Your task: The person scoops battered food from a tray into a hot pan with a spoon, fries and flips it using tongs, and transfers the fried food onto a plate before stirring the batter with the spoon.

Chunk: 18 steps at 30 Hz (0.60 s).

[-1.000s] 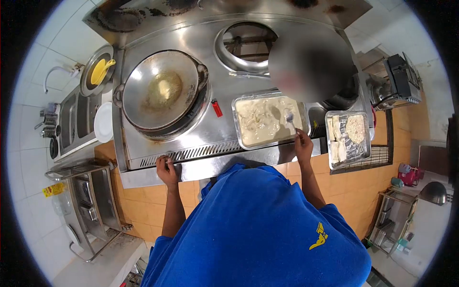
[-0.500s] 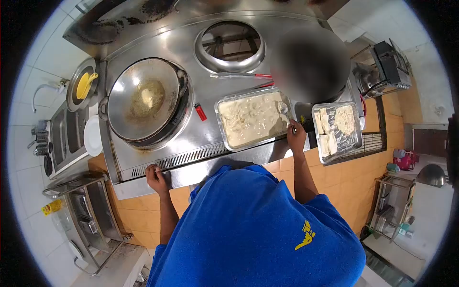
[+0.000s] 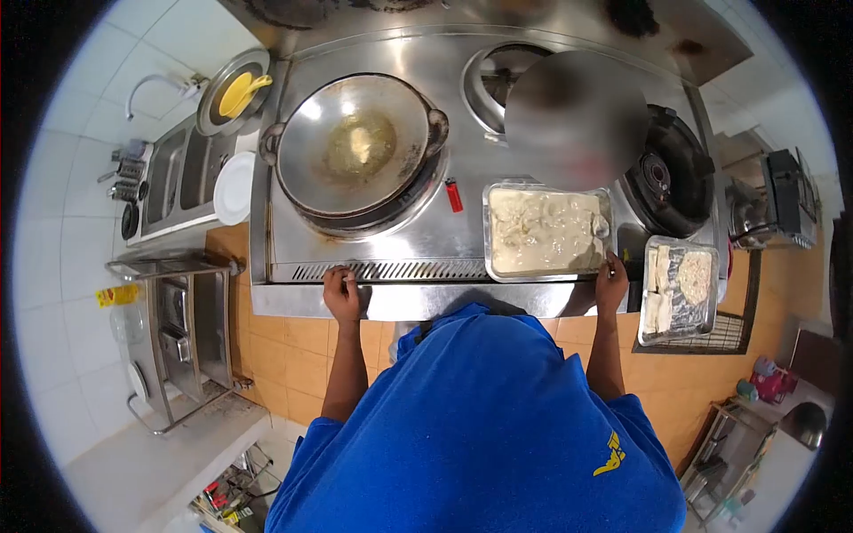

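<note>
My right hand (image 3: 611, 282) is closed around the handle of a spoon (image 3: 601, 227) at the right side of a metal tray (image 3: 488, 233). The spoon's head lies in thick pale batter (image 3: 542, 233) with lumpy pieces in it. My left hand (image 3: 341, 293) rests with curled fingers on the front edge of the steel stove (image 3: 418, 300); nothing shows in it. Beyond that hand, a large wok (image 3: 302, 147) with a pool of oil (image 3: 360, 142) sits on a burner. A red lighter (image 3: 454, 194) lies between wok and tray.
A smaller tray (image 3: 651, 333) on the right holds pale strips and a crumbly heap. Behind it is a black burner (image 3: 666, 173). A blurred patch hides part of the stove top. To the left stand a white plate (image 3: 234, 188), a sink (image 3: 166, 173) and a yellow-handled utensil (image 3: 238, 93) in a bowl.
The view has swung, so the stove and trays appear farther right and level. The tongs behind the batter tray are now hidden. My right hand stays on the spoon, my left on the stove edge.
</note>
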### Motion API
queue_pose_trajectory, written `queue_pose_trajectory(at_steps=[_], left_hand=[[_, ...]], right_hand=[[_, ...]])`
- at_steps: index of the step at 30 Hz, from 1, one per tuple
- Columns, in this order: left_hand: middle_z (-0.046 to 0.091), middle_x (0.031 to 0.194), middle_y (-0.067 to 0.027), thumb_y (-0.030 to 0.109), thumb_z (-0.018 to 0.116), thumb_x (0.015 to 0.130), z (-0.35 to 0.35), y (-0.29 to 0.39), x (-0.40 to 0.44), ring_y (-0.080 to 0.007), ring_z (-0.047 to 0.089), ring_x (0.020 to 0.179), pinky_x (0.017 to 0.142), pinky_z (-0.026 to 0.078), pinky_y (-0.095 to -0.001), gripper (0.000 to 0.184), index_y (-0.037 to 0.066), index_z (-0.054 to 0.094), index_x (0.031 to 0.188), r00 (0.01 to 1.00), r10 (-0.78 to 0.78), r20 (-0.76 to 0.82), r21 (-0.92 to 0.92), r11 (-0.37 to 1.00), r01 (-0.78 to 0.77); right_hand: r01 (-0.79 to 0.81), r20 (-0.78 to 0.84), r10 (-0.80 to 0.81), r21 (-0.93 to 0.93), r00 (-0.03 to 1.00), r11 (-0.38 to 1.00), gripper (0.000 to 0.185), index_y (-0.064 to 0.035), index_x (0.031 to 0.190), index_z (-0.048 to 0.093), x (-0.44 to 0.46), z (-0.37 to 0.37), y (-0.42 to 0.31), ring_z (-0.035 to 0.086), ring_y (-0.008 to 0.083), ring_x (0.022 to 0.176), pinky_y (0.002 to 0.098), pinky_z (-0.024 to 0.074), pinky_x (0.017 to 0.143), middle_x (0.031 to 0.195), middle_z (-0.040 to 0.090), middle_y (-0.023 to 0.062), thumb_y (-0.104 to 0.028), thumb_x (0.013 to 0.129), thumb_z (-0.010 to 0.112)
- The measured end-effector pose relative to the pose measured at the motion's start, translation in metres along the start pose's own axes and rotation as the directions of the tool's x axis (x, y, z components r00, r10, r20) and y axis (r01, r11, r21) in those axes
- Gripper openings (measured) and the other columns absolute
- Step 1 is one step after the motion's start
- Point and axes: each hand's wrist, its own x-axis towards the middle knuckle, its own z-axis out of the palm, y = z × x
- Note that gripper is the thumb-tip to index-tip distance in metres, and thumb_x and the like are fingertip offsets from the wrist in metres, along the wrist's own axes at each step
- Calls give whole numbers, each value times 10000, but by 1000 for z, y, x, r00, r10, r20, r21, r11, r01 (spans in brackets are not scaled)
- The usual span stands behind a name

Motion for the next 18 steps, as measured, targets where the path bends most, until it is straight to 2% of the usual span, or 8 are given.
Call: queue_pose_trajectory(at_steps=[1, 4, 7, 13, 16, 18], left_hand=[[596, 899, -146, 142, 556, 829, -1, 2, 1, -317, 562, 840, 739, 453, -371, 158, -11, 591, 814, 1000, 22, 4, 15, 1000, -22], [594, 895, -142, 153, 562, 838, -1, 2, 1, -313, 559, 832, 734, 449, -365, 173, -15, 580, 800, 1000, 19, -3, -9, 1000, -19], [592, 892, -143, 158, 561, 844, -1, 4, 1, -312, 557, 828, 736, 449, -362, 183, -19, 577, 801, 1000, 16, -11, -4, 1000, -16], [589, 894, -145, 155, 559, 843, -1, 7, 1, -313, 560, 828, 740, 448, -362, 178, -19, 583, 814, 999, 28, -18, 11, 1000, -27], [587, 890, -149, 146, 554, 841, -1, 8, 1, -320, 560, 829, 742, 448, -364, 171, -19, 579, 803, 1000, 6, -10, -5, 1000, -6], [587, 888, -156, 144, 551, 838, -2, 10, 2, -323, 561, 829, 743, 448, -366, 172, -21, 579, 801, 1000, 0, -13, 17, 1000, 1]], right_hand=[[-45, 17, 45, 8, 999, 999, 297, 12, 1093, 628, 0, 0, -1, 606, 240, 780, 330, 477, 730, 866, 648, 148, -68, 821, 537], [-152, 76, 151, -2, 986, 988, 286, 12, 1099, 619, 0, -6, -19, 629, 247, 887, 316, 476, 788, 998, 654, 172, -40, 833, 529], [-128, 94, 132, -42, 987, 991, 297, 13, 1104, 616, 0, -8, -25, 625, 267, 915, 326, 476, 802, 1018, 646, 180, -38, 824, 533], [105, 63, -96, -167, 993, 980, 297, 7, 1091, 615, 1, 0, -7, 599, 337, 982, 393, 474, 831, 1037, 626, 205, -44, 806, 546], [100, 116, -77, -198, 990, 975, 367, -43, 1162, 572, 0, -4, -14, 557, 392, 970, 433, 470, 800, 1052, 579, 223, -64, 796, 580], [116, 137, -77, -313, 988, 943, 386, -23, 1172, 558, -2, -10, -32, 521, 389, 1069, 438, 460, 846, 1106, 572, 219, -68, 788, 572]])
